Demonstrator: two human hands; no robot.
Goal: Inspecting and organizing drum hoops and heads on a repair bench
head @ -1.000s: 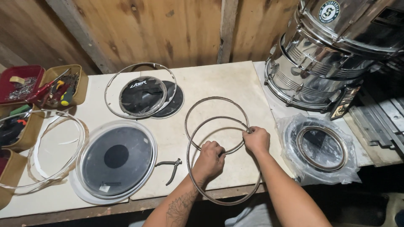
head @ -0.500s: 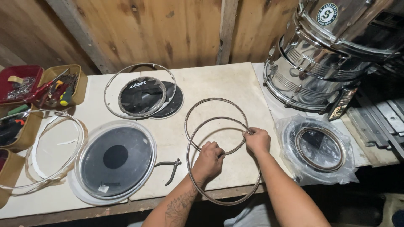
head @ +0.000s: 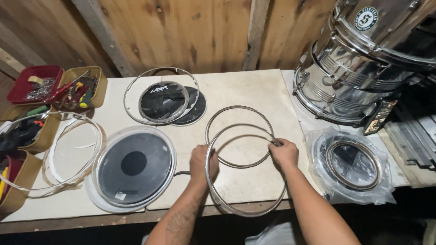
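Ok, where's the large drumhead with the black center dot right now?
In the head view, the large drumhead lies flat on the workbench, left of the left hand, below the small black drumheads.

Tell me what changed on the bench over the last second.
Hardly anything. The left hand and right hand keep their grip on opposite sides of the large metal hoop, which stays overlapping the smaller hoop. Nothing was picked up or let go. The big drumhead, pliers and bagged drumhead have not moved.
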